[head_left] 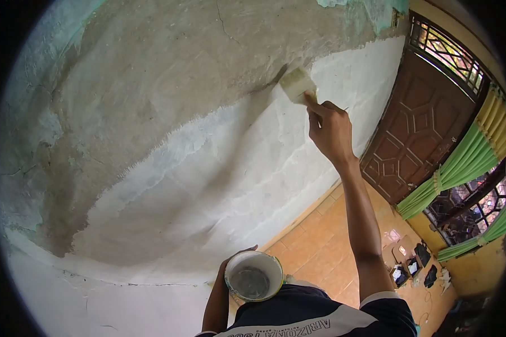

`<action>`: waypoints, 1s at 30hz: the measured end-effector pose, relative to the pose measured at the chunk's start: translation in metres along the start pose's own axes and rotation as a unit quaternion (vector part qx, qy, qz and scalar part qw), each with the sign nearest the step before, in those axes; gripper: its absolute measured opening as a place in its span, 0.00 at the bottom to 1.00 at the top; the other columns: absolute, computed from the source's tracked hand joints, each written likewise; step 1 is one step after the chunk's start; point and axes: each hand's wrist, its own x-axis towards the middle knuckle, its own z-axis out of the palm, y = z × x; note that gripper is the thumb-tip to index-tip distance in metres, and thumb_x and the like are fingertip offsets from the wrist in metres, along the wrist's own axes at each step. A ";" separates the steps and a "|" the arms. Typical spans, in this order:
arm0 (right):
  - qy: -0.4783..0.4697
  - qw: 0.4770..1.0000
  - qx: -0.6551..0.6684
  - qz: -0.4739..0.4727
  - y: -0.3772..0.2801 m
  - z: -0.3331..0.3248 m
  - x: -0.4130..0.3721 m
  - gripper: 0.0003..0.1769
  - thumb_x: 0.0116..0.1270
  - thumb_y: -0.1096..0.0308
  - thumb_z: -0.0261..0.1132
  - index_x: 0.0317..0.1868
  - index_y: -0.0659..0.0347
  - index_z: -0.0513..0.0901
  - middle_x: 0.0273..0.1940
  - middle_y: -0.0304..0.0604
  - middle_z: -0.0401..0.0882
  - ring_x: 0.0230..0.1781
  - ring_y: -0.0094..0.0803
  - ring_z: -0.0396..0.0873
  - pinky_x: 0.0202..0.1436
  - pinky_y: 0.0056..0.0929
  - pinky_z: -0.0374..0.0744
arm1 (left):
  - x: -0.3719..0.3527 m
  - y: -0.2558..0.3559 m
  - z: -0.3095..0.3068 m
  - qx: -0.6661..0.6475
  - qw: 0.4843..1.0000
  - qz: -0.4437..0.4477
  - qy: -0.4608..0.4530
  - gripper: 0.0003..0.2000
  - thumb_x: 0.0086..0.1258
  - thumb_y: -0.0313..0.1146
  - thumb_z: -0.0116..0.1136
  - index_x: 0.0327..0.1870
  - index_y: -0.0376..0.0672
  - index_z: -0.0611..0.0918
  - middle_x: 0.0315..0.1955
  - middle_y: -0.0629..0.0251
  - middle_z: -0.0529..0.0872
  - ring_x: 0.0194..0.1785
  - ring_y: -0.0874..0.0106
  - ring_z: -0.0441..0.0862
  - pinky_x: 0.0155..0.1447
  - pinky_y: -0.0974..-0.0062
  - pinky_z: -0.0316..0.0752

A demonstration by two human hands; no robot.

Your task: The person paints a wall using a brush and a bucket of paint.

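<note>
My right hand (333, 130) is raised to the wall with its fingers closed round the handle of a wide paintbrush (297, 84). The brush head overlaps the line where fresh white paint (253, 163) meets the bare grey plaster (152, 73). Low in front of my body, my left hand (221, 276) is wrapped round the side of a small white paint bucket (271, 268). The bucket's mouth faces up, with a greyish layer at its bottom. Part of the left hand is hidden behind the bucket.
A brown panelled door (416, 123) stands at the right end of the wall, beside green curtains (466, 163) and a barred window (469, 210). On the orange tiled floor (315, 241) lie open boxes (402, 253) and dark items. Cracks and peeling turquoise paint mark the wall.
</note>
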 end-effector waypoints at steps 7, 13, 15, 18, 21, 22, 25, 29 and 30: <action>-0.024 0.999 -0.002 -0.024 -0.005 0.037 -0.013 0.20 0.70 0.77 0.68 0.61 0.53 0.91 0.31 0.52 0.85 0.29 0.52 0.85 0.35 0.47 0.84 | 0.010 -0.008 -0.007 0.015 1.000 -0.003 -0.014 0.24 0.74 0.64 0.68 0.37 0.48 0.90 0.33 0.64 0.92 0.32 0.68 0.87 0.43 0.62 0.85; -0.052 0.998 0.037 0.001 0.008 0.011 -0.023 0.22 0.72 0.75 0.67 0.63 0.50 0.91 0.32 0.53 0.85 0.31 0.52 0.86 0.38 0.47 0.83 | -0.014 -0.005 0.011 -0.027 0.999 -0.007 0.015 0.20 0.74 0.58 0.72 0.33 0.50 0.89 0.28 0.69 0.90 0.30 0.73 0.84 0.42 0.64 0.84; -0.008 0.998 0.047 0.029 0.006 0.009 -0.014 0.22 0.72 0.75 0.67 0.63 0.50 0.91 0.32 0.53 0.85 0.31 0.53 0.86 0.38 0.48 0.83 | -0.030 -0.003 0.023 -0.022 0.999 0.006 0.025 0.20 0.74 0.58 0.72 0.33 0.50 0.89 0.28 0.69 0.90 0.30 0.73 0.84 0.41 0.64 0.84; 0.001 0.998 0.059 -0.011 0.007 0.029 -0.003 0.21 0.72 0.75 0.67 0.63 0.52 0.91 0.32 0.53 0.85 0.32 0.54 0.85 0.38 0.50 0.83 | -0.026 -0.001 0.020 -0.009 1.000 0.005 0.026 0.20 0.73 0.58 0.73 0.33 0.50 0.89 0.28 0.69 0.90 0.30 0.73 0.85 0.41 0.64 0.84; -0.040 0.998 0.030 -0.033 0.001 0.047 -0.010 0.20 0.71 0.76 0.67 0.62 0.56 0.90 0.32 0.56 0.85 0.32 0.55 0.86 0.39 0.49 0.84 | -0.011 0.000 0.014 0.009 1.000 -0.027 0.012 0.19 0.71 0.57 0.76 0.33 0.50 0.89 0.28 0.68 0.90 0.31 0.73 0.86 0.42 0.64 0.84; -0.062 0.997 0.024 -0.027 -0.007 0.038 -0.015 0.21 0.71 0.76 0.68 0.63 0.57 0.91 0.32 0.58 0.86 0.31 0.55 0.86 0.38 0.47 0.83 | -0.008 0.003 0.013 0.019 0.999 -0.039 0.009 0.18 0.70 0.56 0.77 0.33 0.50 0.90 0.29 0.68 0.90 0.31 0.73 0.86 0.42 0.64 0.84; -0.147 0.987 0.038 -0.045 -0.001 0.020 -0.032 0.19 0.70 0.75 0.68 0.60 0.55 0.91 0.32 0.57 0.86 0.32 0.55 0.86 0.39 0.49 0.85 | -0.035 0.007 0.036 -0.003 0.999 -0.015 0.038 0.18 0.69 0.55 0.79 0.33 0.49 0.90 0.29 0.67 0.91 0.31 0.72 0.87 0.41 0.65 0.84; 0.007 0.994 0.103 0.027 -0.006 0.010 -0.024 0.23 0.69 0.77 0.69 0.64 0.57 0.90 0.30 0.56 0.85 0.26 0.47 0.85 0.35 0.41 0.81 | -0.030 -0.001 0.033 -0.018 0.996 0.002 0.090 0.18 0.69 0.54 0.79 0.34 0.48 0.90 0.29 0.67 0.91 0.29 0.72 0.86 0.40 0.65 0.84; 0.006 0.993 0.089 0.072 -0.014 0.007 -0.018 0.23 0.69 0.78 0.69 0.64 0.58 0.90 0.28 0.56 0.84 0.24 0.45 0.84 0.35 0.39 0.80 | -0.023 -0.005 0.026 -0.031 0.996 0.010 0.080 0.18 0.68 0.54 0.79 0.34 0.47 0.90 0.28 0.67 0.90 0.29 0.71 0.86 0.40 0.66 0.84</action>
